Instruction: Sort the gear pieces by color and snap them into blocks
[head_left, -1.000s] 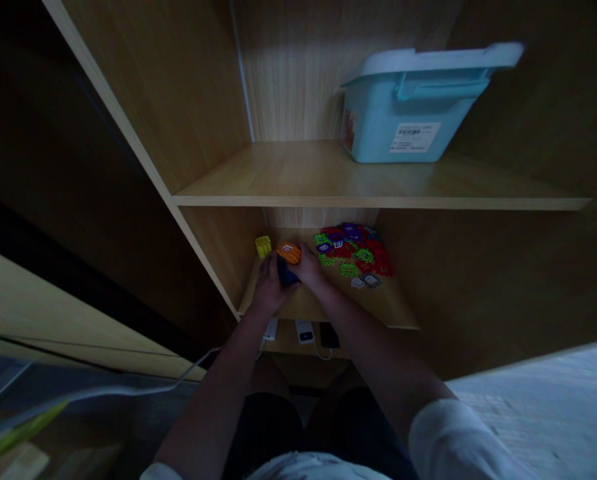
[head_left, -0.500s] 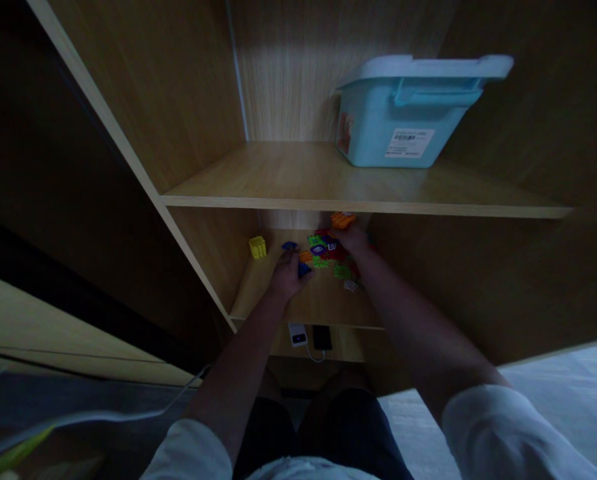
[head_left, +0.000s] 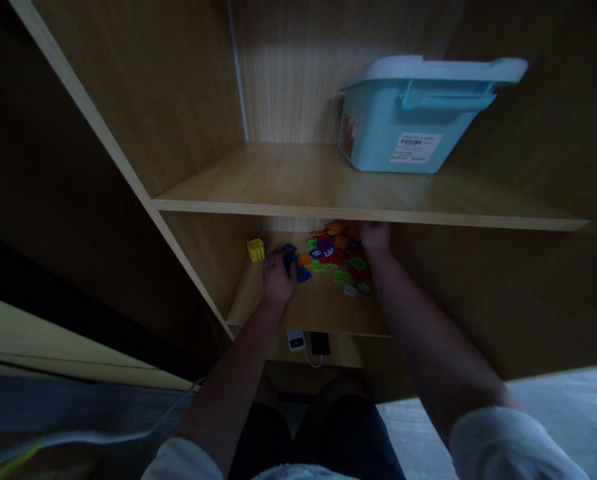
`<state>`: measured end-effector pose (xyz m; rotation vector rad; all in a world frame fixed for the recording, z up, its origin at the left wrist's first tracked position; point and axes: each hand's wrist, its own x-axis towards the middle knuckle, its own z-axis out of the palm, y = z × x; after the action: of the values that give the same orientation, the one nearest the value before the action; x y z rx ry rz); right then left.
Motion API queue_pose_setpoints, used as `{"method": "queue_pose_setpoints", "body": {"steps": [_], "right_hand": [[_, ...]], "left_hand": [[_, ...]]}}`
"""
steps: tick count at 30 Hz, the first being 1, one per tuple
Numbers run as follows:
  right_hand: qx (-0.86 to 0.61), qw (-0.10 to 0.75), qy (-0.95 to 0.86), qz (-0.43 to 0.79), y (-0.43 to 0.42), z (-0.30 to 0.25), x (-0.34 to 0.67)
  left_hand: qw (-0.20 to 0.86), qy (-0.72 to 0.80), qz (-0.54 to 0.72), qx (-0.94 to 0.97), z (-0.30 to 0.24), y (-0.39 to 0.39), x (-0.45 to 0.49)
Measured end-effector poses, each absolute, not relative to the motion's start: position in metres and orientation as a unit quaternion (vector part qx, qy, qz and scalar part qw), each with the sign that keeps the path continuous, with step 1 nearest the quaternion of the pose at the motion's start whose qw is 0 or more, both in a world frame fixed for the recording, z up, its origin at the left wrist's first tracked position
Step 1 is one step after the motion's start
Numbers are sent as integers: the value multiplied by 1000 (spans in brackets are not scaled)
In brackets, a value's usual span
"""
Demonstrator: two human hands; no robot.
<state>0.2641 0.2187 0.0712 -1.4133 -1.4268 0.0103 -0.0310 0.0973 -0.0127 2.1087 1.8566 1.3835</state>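
Note:
In the lower compartment my left hand (head_left: pixel 277 279) is curled at the left of the pile, thumb and fingers closed around dark blue plastic pieces (head_left: pixel 289 264). Loose blue notched pieces (head_left: pixel 303 274) lie just right of its thumb. My right hand (head_left: pixel 377 238) reaches in at the far right, beside orange pieces (head_left: pixel 335 229) and red pieces (head_left: pixel 339 257); its fingers are hidden in shadow and under the upper shelf's edge. Green pieces (head_left: pixel 341 275) and purple pieces (head_left: pixel 317 253) with white marks lie spread between my hands. A yellow stack of pieces (head_left: pixel 255 250) stands near the left wall.
A light blue lidded bin (head_left: pixel 398 123) sits on the upper shelf (head_left: pixel 278 175), whose front edge overhangs the pieces. Below are a white device (head_left: pixel 295 339) and a black phone-like slab (head_left: pixel 321 343) with a white cable. Wooden side walls bound the compartment.
My right hand has moved right, and the orange piece it held is no longer seen in it. My left hand has shifted slightly left, uncovering blue pieces. Orange pieces now show along the back.

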Motion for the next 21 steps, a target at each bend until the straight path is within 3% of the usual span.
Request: {"method": "queue_pose_setpoints", "body": {"steps": [7,16,21], "right_hand": [[-620,497,-604,-56,198,40,236],[-401,284,-870,35,132,25,144],[-444,183,-877,25,106,29,98]], "left_hand": [[42,614,471,631,-17,102,-35],[35,608,606,513,-17,103,-50],[84,611,680,396,-25,111,-67]]}}
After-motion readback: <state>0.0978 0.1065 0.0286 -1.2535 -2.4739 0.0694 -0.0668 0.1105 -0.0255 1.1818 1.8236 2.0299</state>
